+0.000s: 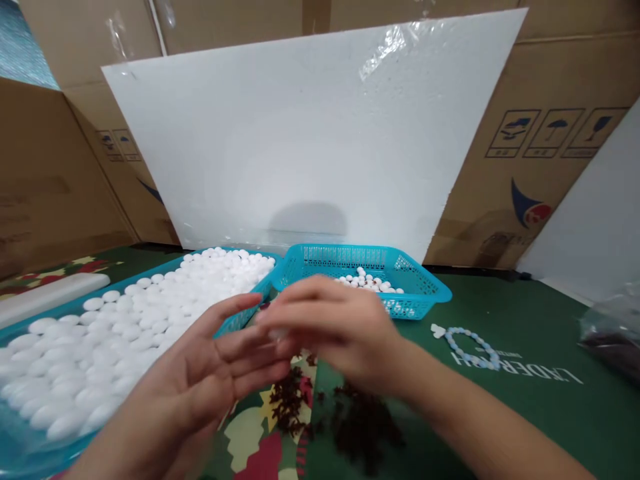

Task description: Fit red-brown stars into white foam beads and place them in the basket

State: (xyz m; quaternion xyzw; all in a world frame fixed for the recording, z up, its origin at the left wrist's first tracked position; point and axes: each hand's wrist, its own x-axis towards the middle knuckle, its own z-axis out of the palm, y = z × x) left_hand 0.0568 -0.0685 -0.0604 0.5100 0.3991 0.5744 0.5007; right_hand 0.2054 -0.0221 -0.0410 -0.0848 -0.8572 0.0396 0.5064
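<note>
My left hand lies palm-up nearest me, fingers spread flat like a small tray. My right hand meets it fingertip to fingertip, pinched together, though blur hides whether anything is clamped. Below them, a heap of small dark reddish-brown bits sits on the green patterned worktop. The big turquoise plastic tray of white oval beads stands just left, within reach.

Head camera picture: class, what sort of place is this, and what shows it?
Probably a small hand-assembly or packing workbench. Stacked cardboard cartons ring the table, turquoise baskets hold heaps of white beads, and a finished bead bracelet lies beside the hands.
</note>
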